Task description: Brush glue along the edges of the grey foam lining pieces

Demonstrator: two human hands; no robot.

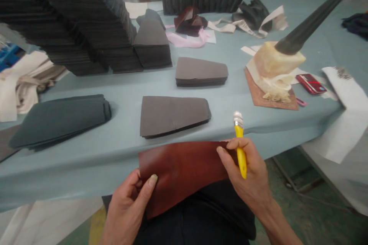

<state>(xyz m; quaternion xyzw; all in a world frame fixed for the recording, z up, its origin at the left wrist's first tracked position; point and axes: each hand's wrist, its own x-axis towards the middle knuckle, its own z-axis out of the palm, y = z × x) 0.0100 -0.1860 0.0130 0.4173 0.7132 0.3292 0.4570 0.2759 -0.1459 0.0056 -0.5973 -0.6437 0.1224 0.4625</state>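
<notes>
Between my two hands is a reddish-brown leather panel (184, 172), held above my lap at the table's front edge. My left hand (129, 203) pinches its left end, thumb on top. At its right end, my right hand (250, 172) grips the panel's upper corner between thumb and fingers. That same hand carries a yellow-handled brush (240, 145), its pale bristles pointing up and away from me. Just beyond the panel lies a small stack of grey-brown cut pieces (174, 115).
Another grey-brown stack (201, 69) lies farther back, and dark green pieces (63, 120) sit at left. Tall dark stacks (74, 26) rise at back left. At right stand a pale yellow block with a dark cone (310, 25), a red device (311, 84) and white strips (347, 111).
</notes>
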